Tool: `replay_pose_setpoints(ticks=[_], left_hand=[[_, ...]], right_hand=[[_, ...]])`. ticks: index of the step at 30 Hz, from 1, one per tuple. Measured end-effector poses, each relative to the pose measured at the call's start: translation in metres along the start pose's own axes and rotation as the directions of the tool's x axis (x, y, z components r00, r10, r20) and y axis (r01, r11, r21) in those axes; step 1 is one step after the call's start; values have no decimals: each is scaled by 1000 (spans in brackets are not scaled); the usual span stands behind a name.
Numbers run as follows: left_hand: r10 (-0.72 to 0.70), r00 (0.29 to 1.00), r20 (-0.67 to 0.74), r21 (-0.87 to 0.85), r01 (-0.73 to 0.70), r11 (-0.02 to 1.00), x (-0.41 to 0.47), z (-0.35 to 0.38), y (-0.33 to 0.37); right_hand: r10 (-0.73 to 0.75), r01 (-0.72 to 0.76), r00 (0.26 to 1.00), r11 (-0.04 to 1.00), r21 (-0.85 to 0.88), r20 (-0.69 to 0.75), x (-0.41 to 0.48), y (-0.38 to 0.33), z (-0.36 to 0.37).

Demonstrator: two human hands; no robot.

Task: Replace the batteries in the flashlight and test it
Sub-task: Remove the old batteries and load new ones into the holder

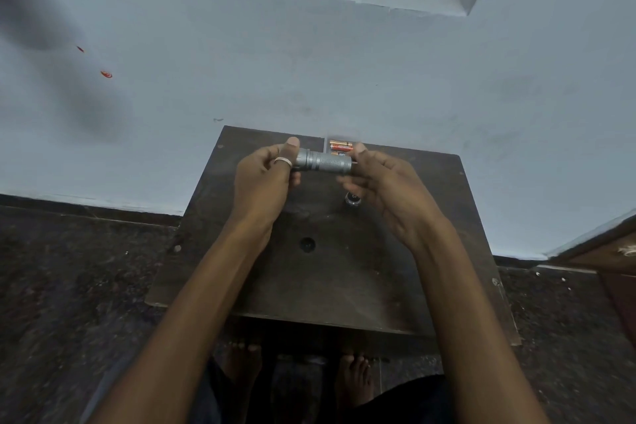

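— Where did we have the flashlight (323, 162) just then?

— Up off the worktop (344, 268), held between both hands above its far edge. Its long axis ran left to right across our view, nearly level. Our left hand (265, 179) was wrapped around the wider head end, thumb on top and fingers curled under, a ring (284, 161) on one finger. So that hand was closed on the flashlight.

— And the right?

— Our right hand (382, 182) sat at the tail end, thumb tip against the rim and the other fingers loosely spread below. We could not tell whether it pinched anything; the fingertips were blurred.

— Was the tail closed?

— We judged it open. A small dark round piece, probably the tail cap (353, 199), lay on the worktop just below the right hand, apart from the barrel.

— The batteries?

— A pair of orange batteries (340, 147) lay side by side at the far edge of the worktop, just behind the barrel's tail end and close to our right thumb. Whether cells were already inside the barrel, we could not see.

— So what did the next move turn on?

— The open end pointed right, toward the right hand, which was also the nearer hand to both the batteries and the cap. We reckoned the left hand should keep the barrel steady while the right did the loading.
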State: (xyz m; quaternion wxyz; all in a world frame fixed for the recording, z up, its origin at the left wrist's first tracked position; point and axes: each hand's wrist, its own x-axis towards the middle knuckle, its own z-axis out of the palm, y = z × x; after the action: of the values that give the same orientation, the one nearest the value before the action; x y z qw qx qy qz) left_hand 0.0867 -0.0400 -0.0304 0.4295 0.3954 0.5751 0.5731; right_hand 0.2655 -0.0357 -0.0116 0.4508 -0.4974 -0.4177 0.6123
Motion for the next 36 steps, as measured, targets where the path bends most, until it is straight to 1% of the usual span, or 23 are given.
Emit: replay_pose_setpoints(ticks=[2,6,9,14,17,20,23,26,28,30,33,36], left_hand=[[70,998,0,53,-70,996,-3,1,4],[218,976,-5,79,-217,973,-11,3,14],[302,953,30,136,-303,943,-14,3,18],[398,915,60,140,-403,904,-16,5,19],[421,904,73,149,-427,892,-15,4,18],[458,882,112,231,-472,851,-12,1,15],[506,839,199,302,-544,783,-10,-2,12],[564,766,307,410,-642,648,-9,-3,7],[567,741,359,493,-667,559,-8,-4,3],[561,739,372,578,-658,484,-10,-5,1],[536,764,359,707,-598,379,-12,-4,1],[525,777,348,779,-551,299,-10,-6,0]], right_hand=[[26,-26,1000,996,80,4,1,0,2],[36,-44,999,975,217,39,2,-1,-2],[52,-66,997,953,296,55,3,-2,-4],[65,-95,994,920,380,90,3,-1,-5],[56,-89,994,906,413,92,2,-3,-5],[53,-80,996,893,444,72,1,-4,-6],[54,-62,998,866,497,31,2,-4,-8],[35,-20,999,853,521,-19,4,-2,-8],[9,13,999,862,507,-41,5,-2,-8],[-19,40,999,883,467,-51,5,-2,-8],[-62,76,997,927,368,-51,4,0,-5],[-98,122,990,954,272,-100,3,0,-3]])
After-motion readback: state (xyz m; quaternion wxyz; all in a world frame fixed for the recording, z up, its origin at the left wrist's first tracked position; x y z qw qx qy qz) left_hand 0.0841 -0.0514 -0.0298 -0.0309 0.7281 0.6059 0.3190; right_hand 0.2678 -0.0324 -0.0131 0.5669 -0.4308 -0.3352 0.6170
